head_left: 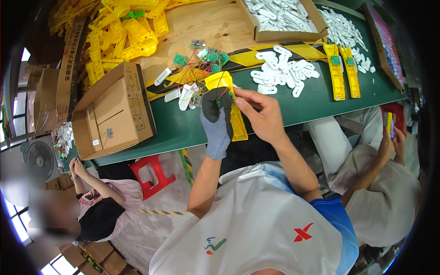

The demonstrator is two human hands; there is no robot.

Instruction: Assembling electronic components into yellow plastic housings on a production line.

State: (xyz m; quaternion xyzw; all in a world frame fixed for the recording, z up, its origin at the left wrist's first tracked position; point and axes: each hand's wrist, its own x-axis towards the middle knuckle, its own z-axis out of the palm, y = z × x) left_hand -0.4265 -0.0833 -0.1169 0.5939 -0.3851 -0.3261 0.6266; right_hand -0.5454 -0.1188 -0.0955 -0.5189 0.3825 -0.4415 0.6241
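My left hand (216, 121), in a grey-blue glove with dark fingers, grips a yellow plastic shell (238, 123) over the front edge of the green table. A small green circuit board with thin wires shows in part at the shell, beside the gloved fingers. My bare right hand (262, 112) is at the shell's right side, its thumb and forefinger closed close to the board; what they pinch is too small to make out. Just beyond lie circuit boards (213, 58) tangled in red wires, and white plastic pieces (185, 96).
White plastic parts (286, 71) are heaped right of my hands, near two yellow shells (335, 75) fitted with boards. An open cardboard box (110, 120) stands left; a carton of white parts (293, 35) and piled yellow shells (121, 36) lie farther back. People sit on both sides.
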